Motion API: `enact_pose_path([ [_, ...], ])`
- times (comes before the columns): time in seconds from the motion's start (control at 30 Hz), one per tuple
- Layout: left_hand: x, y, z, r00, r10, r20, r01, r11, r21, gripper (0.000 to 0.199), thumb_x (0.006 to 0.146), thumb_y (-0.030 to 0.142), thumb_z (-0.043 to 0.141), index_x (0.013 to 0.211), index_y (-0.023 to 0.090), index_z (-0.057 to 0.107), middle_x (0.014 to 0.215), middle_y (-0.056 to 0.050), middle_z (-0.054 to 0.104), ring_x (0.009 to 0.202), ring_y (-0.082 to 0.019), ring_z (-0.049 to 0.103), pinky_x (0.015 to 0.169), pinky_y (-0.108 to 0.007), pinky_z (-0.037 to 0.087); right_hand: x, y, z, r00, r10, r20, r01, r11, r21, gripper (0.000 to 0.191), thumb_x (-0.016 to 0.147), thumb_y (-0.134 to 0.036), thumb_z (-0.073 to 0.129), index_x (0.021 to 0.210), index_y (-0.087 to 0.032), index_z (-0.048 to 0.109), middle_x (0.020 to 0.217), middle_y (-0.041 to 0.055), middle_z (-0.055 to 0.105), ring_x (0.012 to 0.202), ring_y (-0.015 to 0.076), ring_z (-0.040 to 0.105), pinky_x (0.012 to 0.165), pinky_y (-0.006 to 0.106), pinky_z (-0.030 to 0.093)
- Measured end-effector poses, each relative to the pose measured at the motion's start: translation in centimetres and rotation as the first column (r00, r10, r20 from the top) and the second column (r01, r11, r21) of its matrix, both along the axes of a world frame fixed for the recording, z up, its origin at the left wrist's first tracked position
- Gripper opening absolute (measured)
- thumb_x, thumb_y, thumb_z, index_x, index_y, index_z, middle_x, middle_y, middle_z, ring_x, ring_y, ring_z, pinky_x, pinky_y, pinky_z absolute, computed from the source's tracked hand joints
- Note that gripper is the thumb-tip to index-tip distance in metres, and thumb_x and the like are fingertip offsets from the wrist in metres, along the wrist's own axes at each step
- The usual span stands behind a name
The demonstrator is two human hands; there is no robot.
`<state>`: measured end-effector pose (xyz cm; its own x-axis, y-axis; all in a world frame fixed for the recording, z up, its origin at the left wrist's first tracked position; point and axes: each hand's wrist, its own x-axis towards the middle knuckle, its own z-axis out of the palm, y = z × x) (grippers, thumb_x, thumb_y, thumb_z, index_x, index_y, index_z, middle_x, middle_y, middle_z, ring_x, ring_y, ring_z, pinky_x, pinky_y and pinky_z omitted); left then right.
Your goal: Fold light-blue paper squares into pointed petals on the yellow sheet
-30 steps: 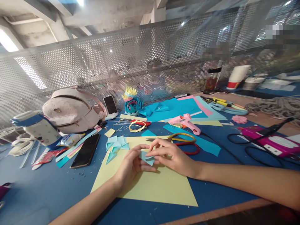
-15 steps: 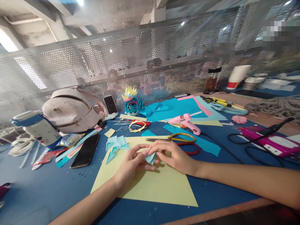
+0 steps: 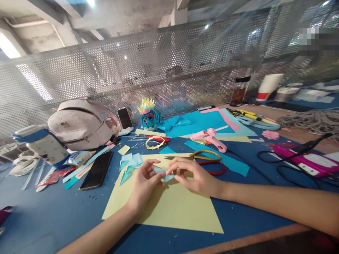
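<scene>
Between my two hands is a small piece of light blue paper [image 3: 168,177], folded and partly covered by fingers. My left hand [image 3: 147,181] pinches its left side, and my right hand [image 3: 192,176] pinches the right side with thumb and fingertips. Both hands are over a pale yellow paper sheet [image 3: 174,215] on the blue table. Several folded light blue paper pieces [image 3: 130,164] lie beside my left hand, at the sheet's far left corner. Just beyond my right hand rest scissors [image 3: 208,157] with one yellow and one red handle loop.
A pink glue gun [image 3: 209,137] with a black cord lies beyond the scissors. A layered paper flower [image 3: 148,114] stands at the back near blue paper sheets [image 3: 203,123]. To the left are a black phone [image 3: 97,171], a backpack [image 3: 79,123] and a tumbler [image 3: 43,146]; to the right, a magenta power strip [image 3: 304,158].
My left hand has turned and drawn its fingers in on the paper's left side. The paper piece has tilted flatter between my hands. My right hand has barely moved.
</scene>
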<state>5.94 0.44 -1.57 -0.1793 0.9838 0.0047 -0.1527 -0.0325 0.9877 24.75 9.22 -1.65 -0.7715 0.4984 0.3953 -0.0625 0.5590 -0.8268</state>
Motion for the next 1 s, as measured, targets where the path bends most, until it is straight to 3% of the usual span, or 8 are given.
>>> enact_pose_path([
  [0.17, -0.3, 0.3, -0.4, 0.995, 0.030, -0.100, -0.027, 0.999, 0.023, 0.039, 0.071, 0.033, 0.085, 0.101, 0.018, 0.064, 0.067, 0.008, 0.054, 0.059, -0.007, 0.057, 0.058, -0.017, 0.047, -0.1, -0.1, 0.2, 0.998, 0.000, 0.067, 0.006, 0.995, -0.098, 0.013, 0.090, -0.028, 0.065, 0.097, -0.018, 0.066, 0.098, 0.0036, 0.063, 0.074, 0.0118, 0.061, 0.064, 0.022, 0.049],
  [0.33, 0.4, 0.0, -0.5, 0.984, -0.045, -0.175, 0.048, 0.999, 0.011, 0.035, 0.069, 0.028, 0.084, 0.096, 0.017, 0.065, 0.070, 0.004, 0.062, 0.064, -0.009, 0.058, 0.061, -0.019, 0.045, 0.0, 0.0, 0.5, 0.995, 0.009, 0.102, 0.008, 0.986, -0.166, 0.026, 0.088, -0.041, 0.071, 0.096, -0.017, 0.064, 0.094, 0.0027, 0.066, 0.073, 0.0121, 0.059, 0.063, 0.022, 0.048],
  [0.53, 0.9, -0.4, -0.3, 0.964, -0.073, -0.255, 0.073, 0.997, -0.009, 0.038, 0.069, 0.030, 0.086, 0.096, 0.017, 0.062, 0.059, 0.008, 0.055, 0.053, -0.007, 0.046, 0.051, -0.017, 0.033, 0.0, 0.0, 0.3, 0.991, -0.002, 0.137, 0.025, 0.986, -0.163, 0.034, 0.083, -0.047, 0.077, 0.092, -0.017, 0.064, 0.087, 0.0018, 0.065, 0.072, 0.0130, 0.057, 0.062, 0.023, 0.045],
  [0.83, 1.1, -0.8, 0.0, 0.932, -0.078, -0.354, 0.078, 0.997, -0.013, 0.033, 0.077, 0.033, 0.079, 0.096, 0.020, 0.057, 0.057, 0.009, 0.055, 0.054, -0.009, 0.048, 0.056, -0.020, 0.036, 0.0, 0.0, 0.1, 0.991, 0.042, 0.126, -0.007, 0.963, -0.268, 0.036, 0.082, -0.048, 0.078, 0.094, -0.016, 0.065, 0.088, 0.0024, 0.065, 0.076, 0.0144, 0.057, 0.065, 0.025, 0.043],
  [1.0, 1.4, -1.0, 0.4, 0.914, -0.057, -0.403, 0.075, 0.997, 0.030, 0.033, 0.074, 0.022, 0.077, 0.100, 0.022, 0.057, 0.063, 0.008, 0.058, 0.064, -0.011, 0.054, 0.068, -0.023, 0.040, 0.0, -0.2, 0.1, 0.992, 0.042, 0.117, -0.002, 0.948, -0.317, 0.030, 0.085, -0.043, 0.076, 0.094, -0.017, 0.062, 0.088, 0.0012, 0.065, 0.081, 0.0150, 0.060, 0.072, 0.025, 0.046],
])
